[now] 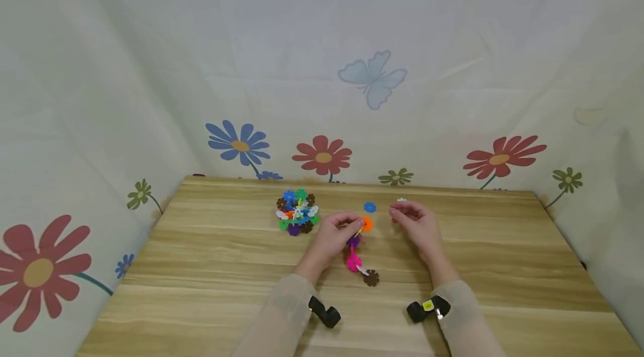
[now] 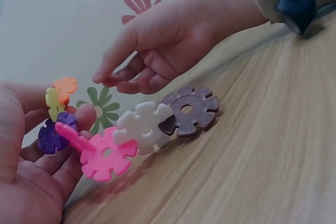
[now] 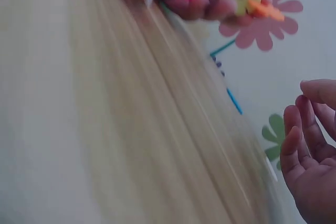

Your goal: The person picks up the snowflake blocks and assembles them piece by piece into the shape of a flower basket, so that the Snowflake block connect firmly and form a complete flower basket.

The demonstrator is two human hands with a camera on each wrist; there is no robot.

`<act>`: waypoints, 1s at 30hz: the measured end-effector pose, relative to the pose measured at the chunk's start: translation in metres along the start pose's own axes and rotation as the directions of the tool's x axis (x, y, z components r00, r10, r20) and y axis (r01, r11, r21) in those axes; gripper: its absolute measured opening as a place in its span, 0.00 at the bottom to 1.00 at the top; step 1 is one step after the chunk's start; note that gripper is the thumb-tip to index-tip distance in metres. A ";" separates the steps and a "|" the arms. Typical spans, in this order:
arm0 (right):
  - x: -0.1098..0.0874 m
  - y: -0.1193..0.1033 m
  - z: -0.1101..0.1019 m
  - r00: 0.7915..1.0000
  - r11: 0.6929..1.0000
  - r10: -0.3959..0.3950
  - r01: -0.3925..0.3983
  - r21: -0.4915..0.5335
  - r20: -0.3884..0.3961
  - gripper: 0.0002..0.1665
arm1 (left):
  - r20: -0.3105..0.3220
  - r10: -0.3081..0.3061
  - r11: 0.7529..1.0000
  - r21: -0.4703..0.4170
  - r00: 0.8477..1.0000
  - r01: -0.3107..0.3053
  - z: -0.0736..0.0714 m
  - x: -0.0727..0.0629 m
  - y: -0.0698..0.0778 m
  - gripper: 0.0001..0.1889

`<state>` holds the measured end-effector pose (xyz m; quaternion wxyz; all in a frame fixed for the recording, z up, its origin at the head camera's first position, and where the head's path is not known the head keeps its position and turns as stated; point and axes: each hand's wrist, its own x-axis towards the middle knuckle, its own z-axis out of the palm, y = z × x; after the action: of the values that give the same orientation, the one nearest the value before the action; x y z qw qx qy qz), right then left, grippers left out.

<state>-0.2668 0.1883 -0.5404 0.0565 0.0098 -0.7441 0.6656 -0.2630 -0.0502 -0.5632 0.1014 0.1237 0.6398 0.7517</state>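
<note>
My left hand (image 1: 331,236) pinches a chain of snowflake discs near its yellow disc (image 2: 54,104). An orange disc (image 1: 367,224) sits at the far end of the chain. From the yellow piece the chain runs through a purple disc (image 2: 51,136), a pink disc (image 2: 107,156) and a white disc (image 2: 144,128) to a brown disc (image 1: 371,277) at the near end, low over the table. To the right, my right hand (image 1: 421,229) hovers with loosely bent fingers; nothing shows between thumb and fingertips. Just beyond it a white disc (image 1: 401,199) is partly hidden.
A round cluster of joined, many-coloured discs (image 1: 298,213) stands on the wooden table (image 1: 211,267) to the left of my hands. One loose blue disc (image 1: 369,207) lies beyond the orange one. Flower-printed cloth (image 1: 282,66) hangs behind the table's far edge.
</note>
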 end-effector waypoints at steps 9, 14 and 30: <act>0.028 0.008 -0.026 1.000 0.981 -0.023 0.021 -0.194 -0.009 0.20 | -0.017 -0.010 1.000 0.013 1.000 0.011 0.002 -0.002 0.001 0.11; 0.040 0.012 -0.037 0.999 0.951 -0.037 0.037 -0.308 0.005 0.20 | -0.001 -0.003 1.000 0.007 1.000 0.003 0.002 -0.002 0.002 0.10; 0.051 0.013 -0.039 0.997 0.845 0.010 0.032 -0.533 0.076 0.19 | -0.010 -0.018 0.999 0.033 1.000 0.019 0.002 -0.002 0.003 0.10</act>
<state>-0.3160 0.2317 -0.5443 0.0327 0.0233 -0.9014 0.4311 -0.2599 -0.0492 -0.5600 0.1031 0.1157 0.6539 0.7405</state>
